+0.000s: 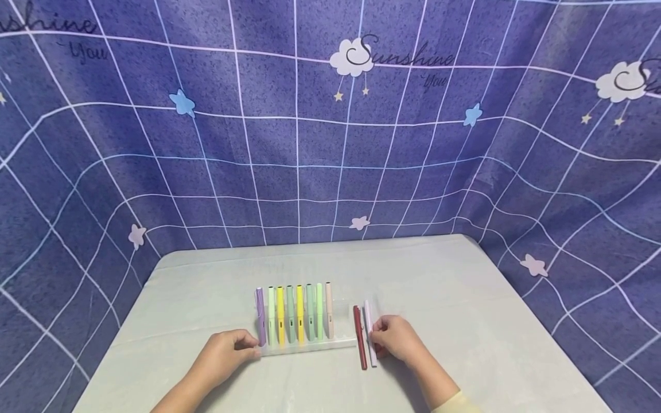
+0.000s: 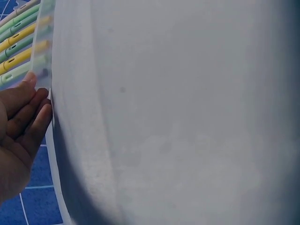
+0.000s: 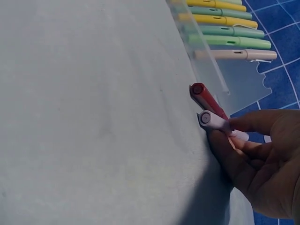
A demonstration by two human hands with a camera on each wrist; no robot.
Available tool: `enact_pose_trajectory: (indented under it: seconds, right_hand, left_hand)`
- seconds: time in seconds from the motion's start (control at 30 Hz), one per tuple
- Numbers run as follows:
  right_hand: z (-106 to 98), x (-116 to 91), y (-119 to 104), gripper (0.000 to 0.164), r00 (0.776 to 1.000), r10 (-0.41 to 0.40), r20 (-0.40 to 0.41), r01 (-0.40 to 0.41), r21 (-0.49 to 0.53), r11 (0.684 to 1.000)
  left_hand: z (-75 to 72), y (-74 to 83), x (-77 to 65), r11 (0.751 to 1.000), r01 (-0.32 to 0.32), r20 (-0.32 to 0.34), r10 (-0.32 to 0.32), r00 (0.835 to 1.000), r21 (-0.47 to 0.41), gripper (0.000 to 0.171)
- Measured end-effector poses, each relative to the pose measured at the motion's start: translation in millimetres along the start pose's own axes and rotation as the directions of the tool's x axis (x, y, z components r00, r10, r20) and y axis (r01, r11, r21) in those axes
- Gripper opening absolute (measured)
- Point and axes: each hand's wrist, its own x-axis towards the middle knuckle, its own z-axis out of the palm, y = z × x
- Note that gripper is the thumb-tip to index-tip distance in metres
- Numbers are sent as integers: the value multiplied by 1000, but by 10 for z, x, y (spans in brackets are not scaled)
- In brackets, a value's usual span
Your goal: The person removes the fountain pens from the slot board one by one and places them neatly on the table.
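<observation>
Evidently the work in hand is setting out pens, and from where I stand it looks to be at the pick-up of one more. Low in the head view, right of centre, the person's right hand (image 1: 400, 339) pinches a pale lilac pen (image 1: 368, 314) between thumb and fingers; whether that pen has left the bench (image 1: 206, 298) I cannot tell. Just beside it, on its left, lies a red pen (image 1: 360, 337), held by nobody.

At the lower left of centre, the left hand (image 1: 227, 353) pinches the near left corner of a clear rack (image 1: 310, 347), thumb on one side and fingers on the other, apparently to steady it. Eight pens are lined up side by side in that rack, from a purple pen (image 1: 260, 317) at its left end to a pink pen (image 1: 329, 312), and room remains to the right of the pink one.

I'd judge that the next move calls for raising the lilac pen clear of the red one, turning it to match the row and laying it into that vacant stretch, while the left hand stops the light rack from sliding.
</observation>
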Motion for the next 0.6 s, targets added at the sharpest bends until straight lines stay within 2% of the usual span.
enact_pose_trajectory:
  seconds: [0.17,0.6]
  right_hand:
    - [2,-26,-21,10,1000,9,7,-9,-69,998]
    - [24,0,-20,17,1000,31,-3,-32,-123,992]
  left_hand:
    - [-2,4,2,1000,0,-1,0,1000,3,16]
    - [-3,-2,5,1000,6,-2,-6,1000,13,16]
